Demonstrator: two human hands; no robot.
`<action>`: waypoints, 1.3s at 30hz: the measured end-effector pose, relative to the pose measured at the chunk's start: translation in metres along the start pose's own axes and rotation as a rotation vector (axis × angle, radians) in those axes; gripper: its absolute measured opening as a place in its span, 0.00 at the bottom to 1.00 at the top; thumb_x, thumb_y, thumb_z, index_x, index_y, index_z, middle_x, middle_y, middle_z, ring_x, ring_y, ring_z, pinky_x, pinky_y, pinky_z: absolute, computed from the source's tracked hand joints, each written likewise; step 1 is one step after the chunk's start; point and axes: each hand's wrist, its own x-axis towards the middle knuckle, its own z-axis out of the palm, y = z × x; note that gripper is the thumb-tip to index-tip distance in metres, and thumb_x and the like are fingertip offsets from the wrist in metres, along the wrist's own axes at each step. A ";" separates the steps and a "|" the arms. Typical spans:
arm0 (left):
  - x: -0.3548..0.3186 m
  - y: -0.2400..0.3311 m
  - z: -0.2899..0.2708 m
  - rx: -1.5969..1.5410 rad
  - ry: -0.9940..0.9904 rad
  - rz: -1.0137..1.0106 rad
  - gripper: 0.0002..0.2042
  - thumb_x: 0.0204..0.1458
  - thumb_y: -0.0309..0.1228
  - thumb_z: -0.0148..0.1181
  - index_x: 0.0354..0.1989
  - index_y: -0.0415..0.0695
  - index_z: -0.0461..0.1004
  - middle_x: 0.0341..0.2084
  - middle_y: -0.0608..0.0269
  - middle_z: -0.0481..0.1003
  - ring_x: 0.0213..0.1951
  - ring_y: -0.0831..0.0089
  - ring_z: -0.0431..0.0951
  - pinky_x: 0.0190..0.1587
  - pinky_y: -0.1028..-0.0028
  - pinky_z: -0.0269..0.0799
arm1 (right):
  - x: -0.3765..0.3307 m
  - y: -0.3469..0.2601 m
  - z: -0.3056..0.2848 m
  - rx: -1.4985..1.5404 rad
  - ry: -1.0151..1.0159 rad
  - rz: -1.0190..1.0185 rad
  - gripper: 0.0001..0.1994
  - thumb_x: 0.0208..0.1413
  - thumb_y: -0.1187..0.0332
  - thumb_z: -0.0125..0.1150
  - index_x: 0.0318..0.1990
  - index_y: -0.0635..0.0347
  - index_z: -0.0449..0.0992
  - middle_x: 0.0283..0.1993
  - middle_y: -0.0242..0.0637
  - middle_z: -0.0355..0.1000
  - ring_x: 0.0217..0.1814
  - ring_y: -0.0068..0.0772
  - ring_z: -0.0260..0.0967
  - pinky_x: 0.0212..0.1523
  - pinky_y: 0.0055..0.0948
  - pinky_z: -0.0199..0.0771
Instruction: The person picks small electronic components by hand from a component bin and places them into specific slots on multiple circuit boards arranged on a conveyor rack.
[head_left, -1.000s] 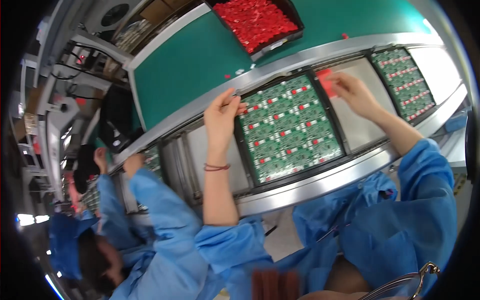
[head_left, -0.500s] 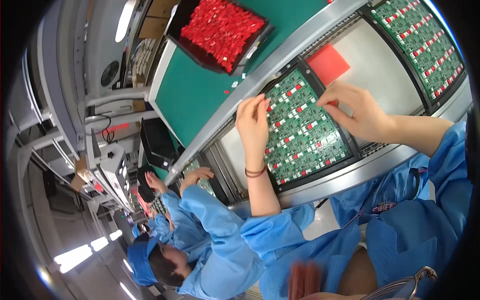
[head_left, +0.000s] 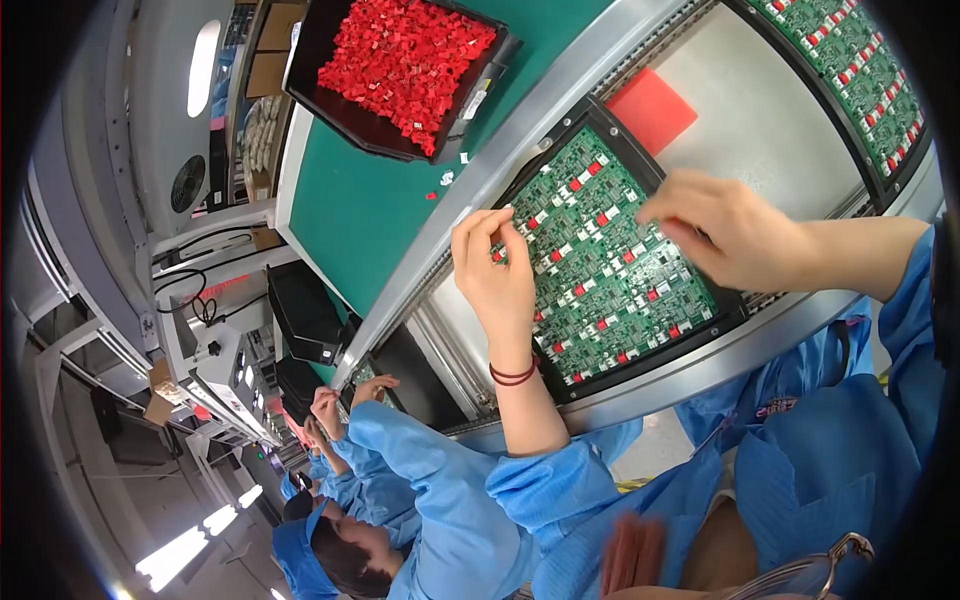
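Note:
A green circuit board panel (head_left: 610,270) in a black frame lies before me, with rows of small white sockets, several with red connector pieces on them. Over its left edge is my left hand (head_left: 495,275), thumb and fingers bent together; whatever is between the fingertips is too small or hidden. My right hand (head_left: 735,230) hovers at the panel's right side with thumb and forefinger pinched. Its fingertips are slightly blurred, and what they hold does not show.
A black bin (head_left: 400,140) of red connector pieces stands on the green mat (head_left: 340,215); loose pieces lie nearby. A red square (head_left: 652,110) lies on the metal plate beyond. Another populated panel (head_left: 850,70) is at far right. A co-worker in blue (head_left: 440,490) works to my left.
The view has shifted a little. The red piece seen in my right fingertips earlier no longer shows there. My left fingers have bent further over the panel's left edge.

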 end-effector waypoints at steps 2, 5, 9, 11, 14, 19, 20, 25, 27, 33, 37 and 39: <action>-0.002 -0.011 -0.002 0.068 0.015 0.023 0.06 0.44 0.18 0.54 0.31 0.39 0.73 0.31 0.58 0.70 0.34 0.67 0.72 0.35 0.72 0.69 | 0.003 0.010 -0.005 -0.271 0.037 0.032 0.13 0.46 0.80 0.49 0.42 0.67 0.69 0.34 0.43 0.66 0.34 0.43 0.67 0.37 0.33 0.69; -0.004 -0.012 -0.016 0.131 0.119 -0.043 0.06 0.42 0.18 0.53 0.29 0.39 0.74 0.31 0.56 0.70 0.29 0.68 0.73 0.32 0.73 0.69 | 0.002 0.019 -0.015 -0.586 0.042 0.102 0.16 0.42 0.78 0.48 0.43 0.71 0.68 0.37 0.47 0.67 0.38 0.48 0.68 0.44 0.36 0.69; -0.007 -0.020 -0.034 0.158 0.195 -0.250 0.05 0.44 0.18 0.53 0.31 0.36 0.70 0.29 0.57 0.71 0.27 0.70 0.74 0.33 0.75 0.70 | 0.004 0.005 -0.012 -0.373 -0.171 0.344 0.14 0.42 0.79 0.48 0.40 0.73 0.69 0.40 0.50 0.68 0.41 0.50 0.68 0.45 0.37 0.68; -0.008 -0.022 -0.030 -0.019 0.173 -0.292 0.04 0.45 0.19 0.53 0.31 0.35 0.69 0.29 0.56 0.72 0.28 0.70 0.75 0.34 0.76 0.71 | 0.003 0.008 -0.009 -0.286 -0.259 0.369 0.14 0.42 0.80 0.48 0.39 0.74 0.69 0.41 0.51 0.68 0.41 0.50 0.68 0.45 0.37 0.68; -0.001 -0.010 -0.026 -0.162 0.102 -0.284 0.04 0.47 0.21 0.54 0.32 0.36 0.70 0.31 0.57 0.72 0.31 0.71 0.76 0.36 0.76 0.72 | -0.003 0.012 -0.009 -0.345 -0.241 0.358 0.13 0.43 0.79 0.48 0.38 0.72 0.70 0.42 0.51 0.67 0.42 0.49 0.68 0.46 0.37 0.68; 0.011 0.013 0.010 -0.154 0.009 -0.151 0.07 0.49 0.20 0.54 0.37 0.36 0.74 0.35 0.57 0.71 0.32 0.74 0.75 0.33 0.79 0.72 | -0.001 0.041 -0.033 0.021 -0.563 0.476 0.25 0.46 0.80 0.43 0.57 0.66 0.58 0.33 0.47 0.71 0.36 0.46 0.70 0.42 0.34 0.70; 0.011 0.013 0.010 -0.165 0.006 -0.130 0.07 0.49 0.21 0.54 0.37 0.36 0.74 0.35 0.58 0.71 0.32 0.74 0.74 0.32 0.80 0.71 | 0.000 0.044 -0.031 0.059 -0.561 0.424 0.31 0.46 0.81 0.41 0.62 0.63 0.48 0.31 0.46 0.72 0.34 0.46 0.70 0.39 0.35 0.69; 0.006 0.006 0.000 -0.051 -0.099 -0.124 0.07 0.48 0.20 0.55 0.37 0.37 0.74 0.33 0.59 0.71 0.31 0.74 0.73 0.32 0.78 0.70 | -0.003 0.054 -0.034 -0.001 -0.338 0.359 0.18 0.51 0.79 0.46 0.51 0.63 0.63 0.33 0.42 0.71 0.32 0.42 0.69 0.35 0.34 0.69; 0.003 -0.001 -0.002 0.090 -0.217 0.008 0.08 0.47 0.20 0.55 0.36 0.38 0.74 0.32 0.59 0.70 0.30 0.71 0.73 0.33 0.75 0.69 | -0.005 0.055 -0.029 -0.034 -0.232 0.267 0.13 0.50 0.79 0.47 0.45 0.64 0.68 0.32 0.42 0.70 0.32 0.42 0.69 0.34 0.34 0.69; 0.002 0.019 0.006 0.164 -0.248 0.015 0.12 0.45 0.19 0.56 0.41 0.36 0.71 0.29 0.58 0.73 0.30 0.72 0.75 0.36 0.75 0.70 | -0.015 0.031 -0.038 -0.055 -0.146 0.222 0.05 0.47 0.80 0.47 0.31 0.69 0.70 0.33 0.47 0.70 0.38 0.47 0.67 0.41 0.36 0.67; 0.002 0.017 0.007 0.176 -0.275 -0.003 0.16 0.44 0.19 0.57 0.45 0.38 0.69 0.28 0.58 0.73 0.31 0.71 0.75 0.38 0.72 0.69 | -0.016 0.039 -0.033 -0.090 -0.114 0.113 0.04 0.49 0.79 0.48 0.31 0.66 0.70 0.32 0.42 0.67 0.32 0.45 0.67 0.32 0.34 0.68; 0.004 0.017 0.009 0.153 -0.268 0.023 0.17 0.45 0.18 0.55 0.45 0.38 0.67 0.28 0.58 0.72 0.30 0.68 0.73 0.36 0.69 0.69 | -0.014 0.038 -0.034 -0.097 -0.100 0.083 0.04 0.49 0.80 0.48 0.31 0.66 0.70 0.32 0.42 0.67 0.31 0.45 0.67 0.32 0.35 0.68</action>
